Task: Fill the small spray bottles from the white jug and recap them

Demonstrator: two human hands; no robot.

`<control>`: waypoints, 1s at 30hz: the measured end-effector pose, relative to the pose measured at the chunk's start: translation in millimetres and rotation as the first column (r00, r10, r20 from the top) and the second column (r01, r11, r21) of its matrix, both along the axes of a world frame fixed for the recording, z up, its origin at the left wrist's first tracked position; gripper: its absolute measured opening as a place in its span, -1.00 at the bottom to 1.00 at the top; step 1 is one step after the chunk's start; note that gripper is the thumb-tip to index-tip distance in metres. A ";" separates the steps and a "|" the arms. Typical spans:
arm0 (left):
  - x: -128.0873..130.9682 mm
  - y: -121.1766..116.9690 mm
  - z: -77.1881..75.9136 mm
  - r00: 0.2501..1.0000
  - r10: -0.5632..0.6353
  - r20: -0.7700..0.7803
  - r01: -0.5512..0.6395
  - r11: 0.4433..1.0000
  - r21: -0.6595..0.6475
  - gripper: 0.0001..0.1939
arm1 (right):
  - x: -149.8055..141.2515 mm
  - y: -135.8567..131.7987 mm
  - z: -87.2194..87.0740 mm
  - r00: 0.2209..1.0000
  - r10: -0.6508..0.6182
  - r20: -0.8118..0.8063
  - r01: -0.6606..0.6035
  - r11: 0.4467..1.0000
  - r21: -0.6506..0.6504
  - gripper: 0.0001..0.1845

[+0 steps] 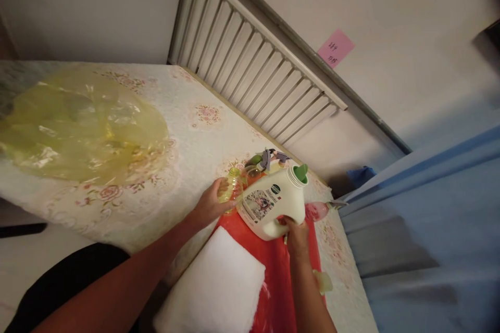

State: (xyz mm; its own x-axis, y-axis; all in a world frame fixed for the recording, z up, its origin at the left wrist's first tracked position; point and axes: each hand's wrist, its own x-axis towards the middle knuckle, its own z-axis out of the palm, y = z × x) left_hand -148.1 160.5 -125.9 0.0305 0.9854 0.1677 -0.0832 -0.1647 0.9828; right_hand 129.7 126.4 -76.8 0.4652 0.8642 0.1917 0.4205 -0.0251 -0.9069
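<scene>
A large cream detergent jug with a green spout in its uncapped mouth is tilted over the red cloth. My right hand is closed around its handle. To the left of the jug, my left hand grips a small clear yellowish bottle. The bottle's neck points up, and its lower part is partly covered by my fingers. Below the jug lies a folded white cloth on the red cloth.
A big yellow plastic bag spreads over the left of the floral tablecloth. Spray bottles with grey triggers stand behind the jug. A pink spray bottle is at its right. A radiator and a blue curtain border the table.
</scene>
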 end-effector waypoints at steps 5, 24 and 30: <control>-2.6 4.8 0.2 0.997 0.075 -0.002 -0.075 0.997 -0.025 -0.26 | -6.3 14.4 0.9 0.999 0.021 -0.030 -0.020 0.999 0.035 -0.83; -9.5 6.7 10.5 0.936 0.349 -0.038 -0.351 0.935 -0.059 -0.31 | -34.0 25.5 61.7 0.995 -0.056 0.079 0.047 0.992 0.114 -0.84; 1.1 5.1 5.8 0.989 0.145 0.020 -0.144 0.989 -0.021 -0.30 | -6.8 10.5 94.6 0.990 -0.004 0.143 -0.009 0.996 0.091 -0.79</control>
State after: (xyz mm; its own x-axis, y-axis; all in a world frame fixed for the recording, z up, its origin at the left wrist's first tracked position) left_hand -147.0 165.6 -120.1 -0.1157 0.9822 0.1477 -0.0805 -0.1575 0.9842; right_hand 122.9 136.9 17.8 0.4253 0.8411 0.3341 0.5457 0.0561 -0.8361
